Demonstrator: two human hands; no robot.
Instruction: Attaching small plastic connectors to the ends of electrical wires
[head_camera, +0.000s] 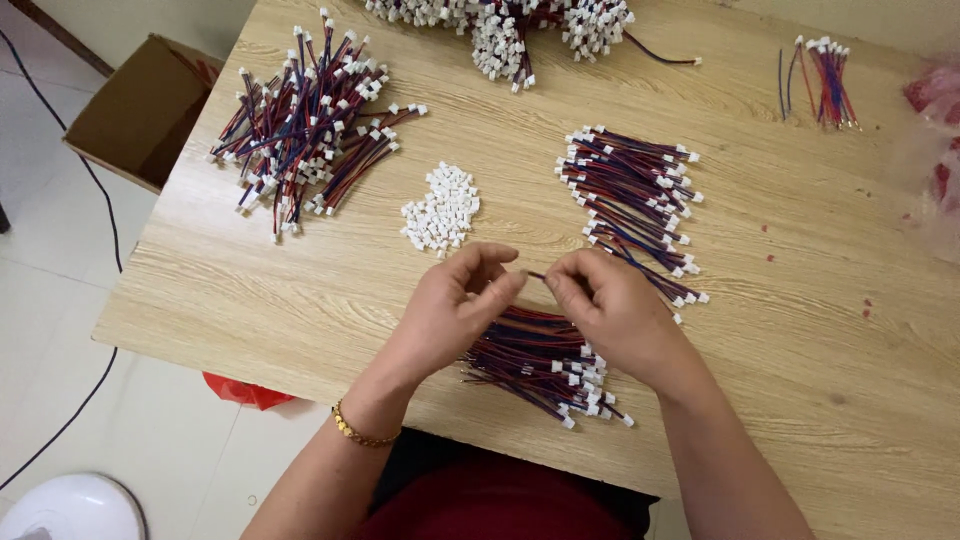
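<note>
Your left hand (455, 305) and right hand (605, 300) pinch one thin wire (535, 274) between closed fingertips, above the near wire bundle (545, 365).

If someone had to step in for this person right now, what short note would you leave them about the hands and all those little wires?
Left hand and right hand: both raised just above the table edge, fingertips pinched together on a thin wire piece held between them.

Under the hands: a bundle of red and blue wires with white connectors.

Ahead of the hands: a small heap of loose white connectors.

Two more piles of connector-tipped wires, one far left and one right of centre. A few wires without white ends lie at the far right.

Done or left: which piles are finished cannot be told from this view.
</note>
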